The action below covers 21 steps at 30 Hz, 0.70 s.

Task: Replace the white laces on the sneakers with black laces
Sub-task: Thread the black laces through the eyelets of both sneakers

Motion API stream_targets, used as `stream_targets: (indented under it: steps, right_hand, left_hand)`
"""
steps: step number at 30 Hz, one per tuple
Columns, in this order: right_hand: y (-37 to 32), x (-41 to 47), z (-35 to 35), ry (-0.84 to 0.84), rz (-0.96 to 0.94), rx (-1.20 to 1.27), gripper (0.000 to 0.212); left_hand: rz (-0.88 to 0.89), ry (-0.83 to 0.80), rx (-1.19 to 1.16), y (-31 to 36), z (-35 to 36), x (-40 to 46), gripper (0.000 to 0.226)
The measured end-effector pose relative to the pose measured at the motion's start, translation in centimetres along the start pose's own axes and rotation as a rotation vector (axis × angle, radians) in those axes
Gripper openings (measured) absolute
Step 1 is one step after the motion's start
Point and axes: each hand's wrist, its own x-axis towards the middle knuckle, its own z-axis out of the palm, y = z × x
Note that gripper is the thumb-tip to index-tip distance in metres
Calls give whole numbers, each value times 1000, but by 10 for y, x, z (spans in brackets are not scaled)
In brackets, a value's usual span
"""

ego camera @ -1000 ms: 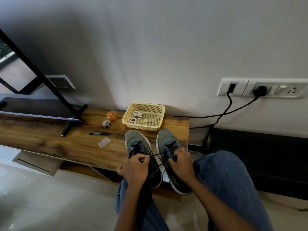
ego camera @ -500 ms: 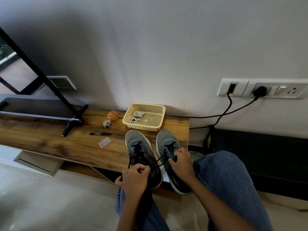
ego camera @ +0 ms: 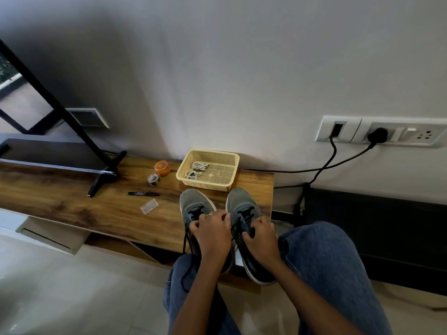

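Observation:
Two grey sneakers stand side by side at the near edge of the wooden bench (ego camera: pixel 72 204). The left sneaker (ego camera: pixel 193 201) and the right sneaker (ego camera: pixel 242 199) both carry black laces. My left hand (ego camera: pixel 212 235) lies over the left sneaker with its fingers curled, pinching a black lace (ego camera: pixel 238 226) that runs across to the right sneaker. A loose black lace end (ego camera: pixel 185 250) hangs down off the bench beside my left knee. My right hand (ego camera: pixel 260 238) grips the right sneaker's tongue and laces. White laces (ego camera: pixel 196 169) lie coiled in a yellow basket (ego camera: pixel 225 180) behind the shoes.
On the bench left of the shoes lie a black marker (ego camera: pixel 142 194), a small clear packet (ego camera: pixel 149 206), a tape roll (ego camera: pixel 153 178) and an orange lid (ego camera: pixel 162 167). A black stand foot (ego camera: pixel 104 175) rests further left. Cables (ego camera: pixel 321 165) run from wall sockets at the right.
My left hand, which had pulled the lace back toward me, has moved forward again and sits over the left sneaker close to the right one. My right hand has stayed on the right sneaker.

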Motion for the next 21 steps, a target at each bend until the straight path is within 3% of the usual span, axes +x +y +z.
stream_targets:
  steps: [4,7,15,21]
  right_hand:
    - [1,0,0,-10,-7,-18,15]
    - [1,1,0,-17,-16,-46,18]
    - [3,0,2,-26,-42,-64,22]
    - [3,-1,2,-16,-53,-59,22]
  left_hand:
    - [9,-223,211,9,22,21,31]
    - [-60,-339,182,9,35,25,31]
    - [-278,-417,-125,3,42,37,34]
    - [-237,-424,-102,-1,46,38,24]
